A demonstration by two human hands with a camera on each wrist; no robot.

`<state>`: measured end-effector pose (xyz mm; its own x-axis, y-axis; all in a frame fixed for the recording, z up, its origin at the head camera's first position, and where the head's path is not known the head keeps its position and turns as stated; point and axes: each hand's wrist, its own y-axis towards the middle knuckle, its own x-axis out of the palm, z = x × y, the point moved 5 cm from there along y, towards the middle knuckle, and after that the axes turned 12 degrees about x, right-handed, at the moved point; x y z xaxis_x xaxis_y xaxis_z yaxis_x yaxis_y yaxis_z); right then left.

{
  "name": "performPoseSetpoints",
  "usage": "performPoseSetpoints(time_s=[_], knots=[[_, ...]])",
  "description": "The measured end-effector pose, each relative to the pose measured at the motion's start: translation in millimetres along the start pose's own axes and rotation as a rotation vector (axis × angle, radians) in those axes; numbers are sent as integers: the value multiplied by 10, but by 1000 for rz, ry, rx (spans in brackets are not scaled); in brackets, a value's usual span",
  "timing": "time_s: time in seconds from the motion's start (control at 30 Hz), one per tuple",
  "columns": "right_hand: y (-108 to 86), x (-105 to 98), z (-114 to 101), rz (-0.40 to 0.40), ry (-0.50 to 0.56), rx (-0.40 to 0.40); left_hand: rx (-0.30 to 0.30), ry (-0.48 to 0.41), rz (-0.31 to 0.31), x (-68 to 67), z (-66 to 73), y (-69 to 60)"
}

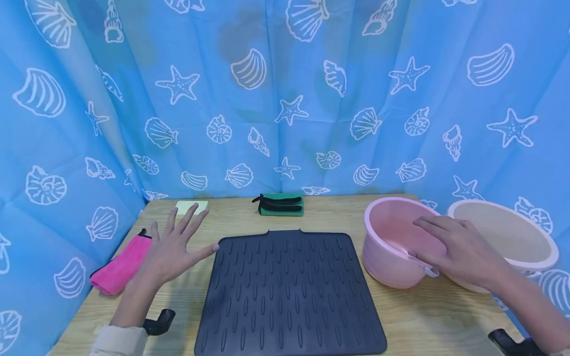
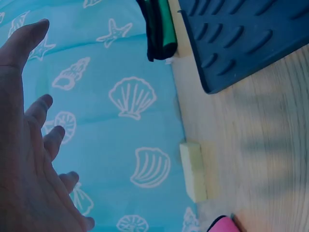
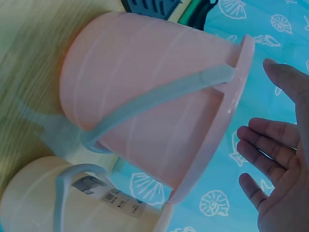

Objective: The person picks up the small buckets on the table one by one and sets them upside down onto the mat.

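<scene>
My left hand point(image 1: 171, 252) hovers with fingers spread between a pink cloth point(image 1: 122, 264) and a dark ridged mat point(image 1: 291, 291), holding nothing. In the left wrist view its fingers point(image 2: 36, 113) are apart from everything. Over the mouth of a pink bucket point(image 1: 387, 257) hangs my right hand point(image 1: 454, 244), its fingers loosely bent. The right wrist view shows this hand point(image 3: 285, 150) apart from the bucket rim, with nothing in it. The bucket's pale handle point(image 3: 154, 99) hangs down its side.
A cream bucket point(image 1: 503, 232) with a label point(image 3: 111, 195) stands right of the pink one. At the back lie a pale yellow block point(image 1: 191, 205) and a folded green cloth point(image 1: 281, 204) with black trim. A blue shell-print curtain point(image 1: 276, 99) surrounds the wooden table point(image 1: 329, 215).
</scene>
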<state>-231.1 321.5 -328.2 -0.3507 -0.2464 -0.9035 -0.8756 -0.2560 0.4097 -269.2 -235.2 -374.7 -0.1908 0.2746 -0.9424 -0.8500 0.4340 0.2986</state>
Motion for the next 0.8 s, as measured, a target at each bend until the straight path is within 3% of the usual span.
performPoseSetpoints(time_s=[0.53,0.8], knots=[[-118,139,-81,4,62,-68,10,-78,51,224,117,29],[-130,202,-85,77,52,-172,-25,-139,122,310,153,38]])
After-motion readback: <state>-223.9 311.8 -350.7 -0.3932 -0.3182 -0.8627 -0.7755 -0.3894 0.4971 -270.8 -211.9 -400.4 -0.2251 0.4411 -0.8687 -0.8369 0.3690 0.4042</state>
